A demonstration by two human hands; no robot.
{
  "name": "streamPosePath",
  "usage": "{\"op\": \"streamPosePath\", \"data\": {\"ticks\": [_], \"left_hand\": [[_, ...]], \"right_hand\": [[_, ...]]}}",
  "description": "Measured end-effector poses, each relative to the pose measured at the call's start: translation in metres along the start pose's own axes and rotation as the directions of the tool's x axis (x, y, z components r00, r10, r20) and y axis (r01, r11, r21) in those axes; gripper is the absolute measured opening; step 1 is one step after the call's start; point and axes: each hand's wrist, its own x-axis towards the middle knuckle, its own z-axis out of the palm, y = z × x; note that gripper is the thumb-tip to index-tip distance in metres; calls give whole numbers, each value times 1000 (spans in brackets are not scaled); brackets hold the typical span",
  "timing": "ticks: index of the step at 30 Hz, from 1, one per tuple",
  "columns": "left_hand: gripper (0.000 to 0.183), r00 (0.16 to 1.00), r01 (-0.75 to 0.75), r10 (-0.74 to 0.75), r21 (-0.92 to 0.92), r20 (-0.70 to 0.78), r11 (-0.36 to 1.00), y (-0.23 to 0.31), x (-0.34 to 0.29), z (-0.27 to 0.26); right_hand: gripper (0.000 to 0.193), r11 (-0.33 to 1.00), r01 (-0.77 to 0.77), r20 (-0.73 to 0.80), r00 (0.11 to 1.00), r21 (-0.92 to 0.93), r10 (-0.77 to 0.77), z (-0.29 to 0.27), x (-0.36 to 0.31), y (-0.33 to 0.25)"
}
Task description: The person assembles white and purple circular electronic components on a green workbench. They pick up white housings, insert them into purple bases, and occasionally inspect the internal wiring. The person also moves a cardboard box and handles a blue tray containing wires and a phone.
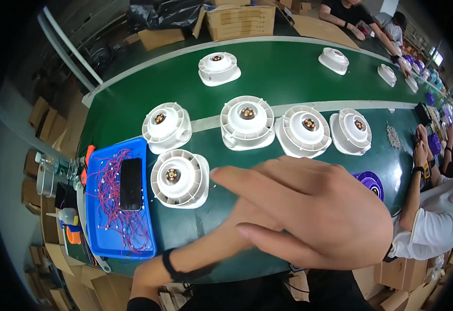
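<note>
My right hand (314,212) is large in the foreground, back upward, with its index finger stretched left and its thumb apart. I see nothing in it, though its other fingers are mostly hidden. Behind it passes my left hand (244,215), its fingers covered; a black band circles that wrist. The index fingertip overlaps in view the edge of a white round plastic housing (190,181), which has a ribbed rim and a copper-coloured motor core. Several similar housings stand beyond, including a white housing (247,122) at the middle. A purple housing (370,182) is partly hidden by my right hand.
On the left, a blue tray (94,207) holds tangled red and blue wires (110,192) and a black phone (131,184). Small metal parts (394,137) lie in a pile at right. Co-workers sit along the right side. A cardboard box (241,23) stands behind the green table (283,67).
</note>
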Motion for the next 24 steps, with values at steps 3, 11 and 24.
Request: {"op": "streamPosePath", "data": {"ticks": [3, 11, 24], "left_hand": [[52, 998, 68, -68, 62, -1, 996, -4, -9, -35], [44, 874, 118, -42, -127, 483, 985, -26, 0, -97], [49, 767, 624, -641, 281, -39, 729, -138, -8, -64]], "right_hand": [[55, 999, 8, -26, 1000, 34, -7, 3, 0, 3], [55, 989, -105, -7, 994, 107, 106, -12, -2, 5], [59, 968, -245, 13, 969, 49, 245, -1, 21, -14]]}}
